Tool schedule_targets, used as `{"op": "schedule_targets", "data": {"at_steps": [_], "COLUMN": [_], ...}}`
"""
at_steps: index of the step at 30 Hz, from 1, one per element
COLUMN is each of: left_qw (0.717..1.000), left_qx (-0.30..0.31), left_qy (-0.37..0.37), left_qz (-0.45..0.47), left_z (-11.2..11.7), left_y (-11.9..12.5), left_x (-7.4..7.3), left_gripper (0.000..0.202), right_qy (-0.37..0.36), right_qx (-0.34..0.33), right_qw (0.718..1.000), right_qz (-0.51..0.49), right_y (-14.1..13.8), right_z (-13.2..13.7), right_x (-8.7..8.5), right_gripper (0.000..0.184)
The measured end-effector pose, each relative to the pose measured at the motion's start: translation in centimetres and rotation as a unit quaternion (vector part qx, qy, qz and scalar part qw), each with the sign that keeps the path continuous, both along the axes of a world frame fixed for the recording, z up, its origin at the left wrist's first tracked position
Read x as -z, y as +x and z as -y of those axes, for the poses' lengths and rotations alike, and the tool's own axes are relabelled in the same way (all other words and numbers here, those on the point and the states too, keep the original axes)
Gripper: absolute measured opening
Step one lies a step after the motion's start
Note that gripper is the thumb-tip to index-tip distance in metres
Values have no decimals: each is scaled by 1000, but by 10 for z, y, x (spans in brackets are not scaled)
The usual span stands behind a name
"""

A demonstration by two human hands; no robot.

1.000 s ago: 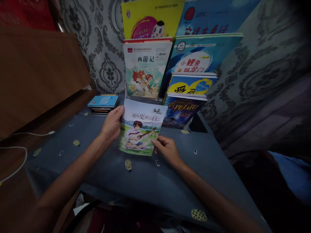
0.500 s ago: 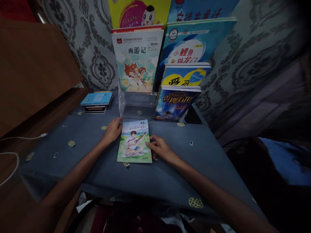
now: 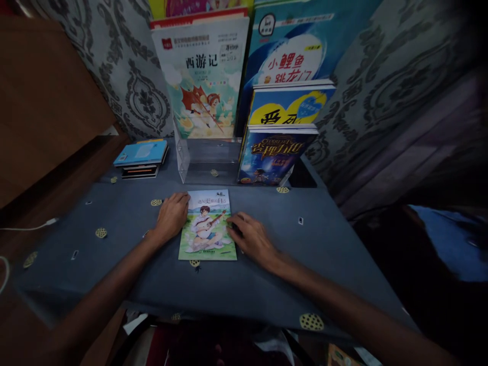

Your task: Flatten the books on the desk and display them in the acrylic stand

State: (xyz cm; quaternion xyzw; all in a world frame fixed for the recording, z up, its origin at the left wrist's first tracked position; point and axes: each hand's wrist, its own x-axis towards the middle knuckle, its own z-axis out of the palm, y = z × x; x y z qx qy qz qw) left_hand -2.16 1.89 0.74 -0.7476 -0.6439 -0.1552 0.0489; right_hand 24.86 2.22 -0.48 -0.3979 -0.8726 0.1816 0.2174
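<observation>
A thin book (image 3: 206, 229) lies face up on the cloth-covered table; its cover has a seated figure playing a guitar-like instrument on grass. My left hand (image 3: 173, 216) is at the book's upper left edge, its bent fingers closed against that edge and the thumb hidden. On the opposite side, my right hand (image 3: 251, 236) has its thumb and forefinger at the right edge, the tips just over the cover. Behind the book stands a clear display rack (image 3: 209, 175) whose lowest left pocket holds no book.
On the rack are a white-and-green book (image 3: 208, 76), a teal book (image 3: 290, 51), a yellow-and-blue book (image 3: 290, 107) and a dark blue book (image 3: 272, 155). A small stack of books (image 3: 141, 155) sits at the back left. A dark flat object (image 3: 303, 175) lies right of the rack.
The view has come closer to the rack. The book now lies straighter, its edges nearly square to the rack. My left hand has slid slightly down its left edge; my right hand stays at the right.
</observation>
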Motion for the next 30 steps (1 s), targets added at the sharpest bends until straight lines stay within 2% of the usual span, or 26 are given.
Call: {"op": "schedule_targets", "data": {"at_steps": [6, 12, 16, 22, 27, 30], "left_qw": [998, 993, 991, 993, 992, 990], "left_qx": [42, 114, 131, 110, 43, 20], "left_qy": [-27, -43, -37, -45, -73, -91], "left_qz": [-29, 1, 4, -18, -90, -103], "left_z": [-18, -38, -42, -40, -34, -31], "left_y": [19, 54, 66, 80, 103, 113], "left_x": [-6, -8, -8, -16, -23, -28], "left_gripper": [33, 34, 31, 25, 43, 45], "right_qy": [36, 44, 48, 47, 39, 45], "right_qx": [-14, -30, -60, -73, -69, -68], "right_qw": [999, 999, 997, 996, 994, 993], "right_qz": [-15, -10, -8, -37, -70, -91], "right_y": [2, 3, 4, 5, 6, 6], "right_z": [4, 6, 9, 10, 8, 8], "right_x": [7, 2, -2, -3, -1, 0], "right_gripper": [18, 17, 17, 17, 16, 15]}}
